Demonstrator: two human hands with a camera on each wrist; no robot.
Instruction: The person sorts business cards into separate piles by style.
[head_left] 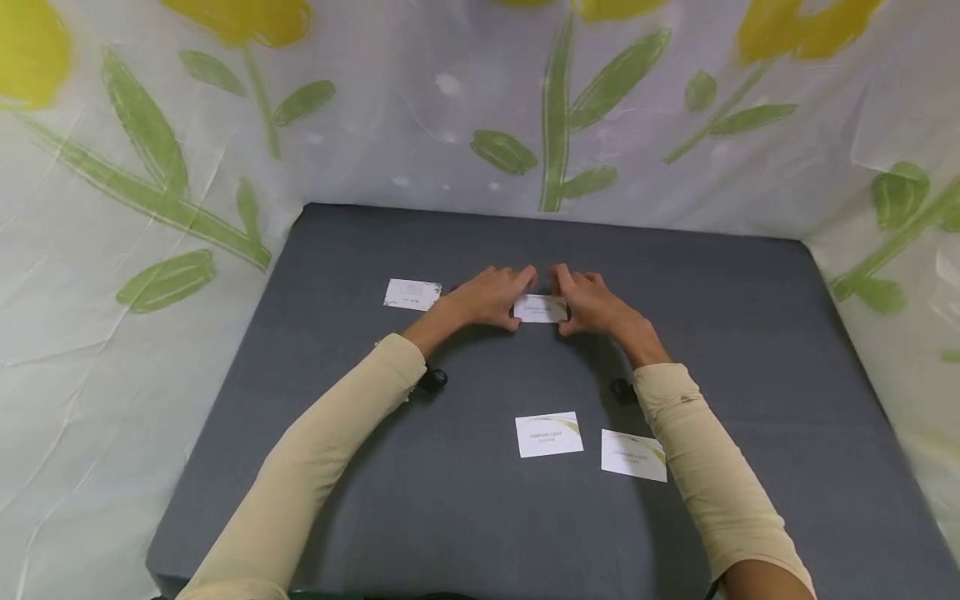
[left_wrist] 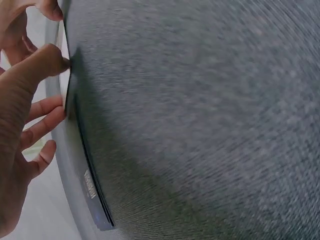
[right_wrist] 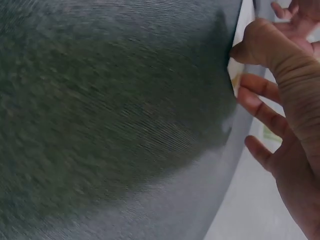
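At the middle of the grey table [head_left: 480, 517], a white business card [head_left: 540, 309] with a green swoosh and printed text lies between my two hands. My left hand [head_left: 516, 300] pinches its left end, thumb at the near edge and fingers curled over the far edge. My right hand [head_left: 564, 302] pinches the right end the same way. In the left wrist view the thumb [left_wrist: 45, 65] presses on the card's edge [left_wrist: 62, 47]. In the right wrist view the thumb [right_wrist: 257, 45] touches the card [right_wrist: 241, 45], seen edge-on.
Three more white cards lie flat on the table: one [head_left: 412, 294] left of my left hand, and two nearer me, one [head_left: 548, 434] at centre and one [head_left: 633, 455] by my right forearm. Flower-printed cloth walls [head_left: 150, 167] close in the table on three sides.
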